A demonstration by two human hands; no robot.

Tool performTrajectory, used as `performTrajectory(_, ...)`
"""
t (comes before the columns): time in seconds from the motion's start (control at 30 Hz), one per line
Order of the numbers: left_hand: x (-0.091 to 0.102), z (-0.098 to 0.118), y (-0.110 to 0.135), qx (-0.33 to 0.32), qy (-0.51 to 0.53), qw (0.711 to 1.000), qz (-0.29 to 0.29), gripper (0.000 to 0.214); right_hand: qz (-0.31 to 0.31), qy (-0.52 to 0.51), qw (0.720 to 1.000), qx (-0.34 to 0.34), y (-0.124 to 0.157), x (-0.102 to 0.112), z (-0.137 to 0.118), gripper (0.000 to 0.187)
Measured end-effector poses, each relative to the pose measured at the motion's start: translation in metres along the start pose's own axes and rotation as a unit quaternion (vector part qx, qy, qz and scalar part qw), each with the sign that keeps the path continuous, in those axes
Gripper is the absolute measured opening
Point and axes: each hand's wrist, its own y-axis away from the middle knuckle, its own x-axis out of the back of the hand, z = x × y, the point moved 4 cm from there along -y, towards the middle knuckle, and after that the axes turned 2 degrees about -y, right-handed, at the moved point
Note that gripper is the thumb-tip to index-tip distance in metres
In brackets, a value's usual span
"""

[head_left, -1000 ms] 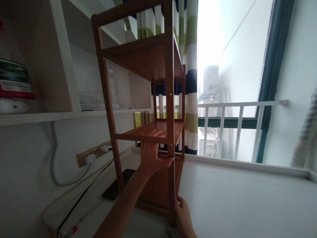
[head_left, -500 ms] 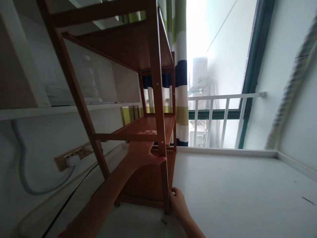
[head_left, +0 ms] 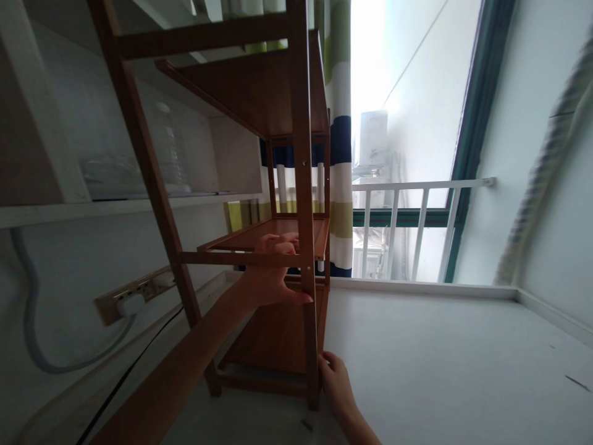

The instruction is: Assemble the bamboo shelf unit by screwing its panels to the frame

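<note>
A tall reddish-brown wooden shelf rack stands in front of me, with a top board, a middle board and a bottom board. My left hand is closed over the crossbar of the near end frame. Its fingers curl over the top by the middle board, and its thumb lies against the right post. Low on that post, my right hand is closed around its outer side near the bottom board; its fingertips are partly hidden.
Left of the rack, a white wall shelf holds a clear plastic bottle. Below are a power socket with a plug and cord, and a black cable. Behind hang a striped curtain and a white railing.
The near end frame has shifted slightly right and down, showing gaps before the boards. My left fingers now show over the crossbar. My right hand stays low on the post.
</note>
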Motion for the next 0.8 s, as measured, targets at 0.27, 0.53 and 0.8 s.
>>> performTrajectory(0.27,-0.001,0.002,0.0,-0.01,0.007,0.999,-0.03,0.074,0.01,0.004,1.0,0.001,0.001,0.0,0.002,0.039)
performTrajectory(0.53,-0.003,-0.001,-0.004,-0.046,-0.052,0.997,-0.019,0.085,-0.005,0.064,0.998,0.006,0.002,-0.002,-0.01,0.037)
performTrajectory(0.8,-0.003,0.001,-0.004,-0.066,-0.068,0.995,0.021,0.076,-0.021,0.206,0.978,-0.002,0.007,0.049,-0.031,0.03)
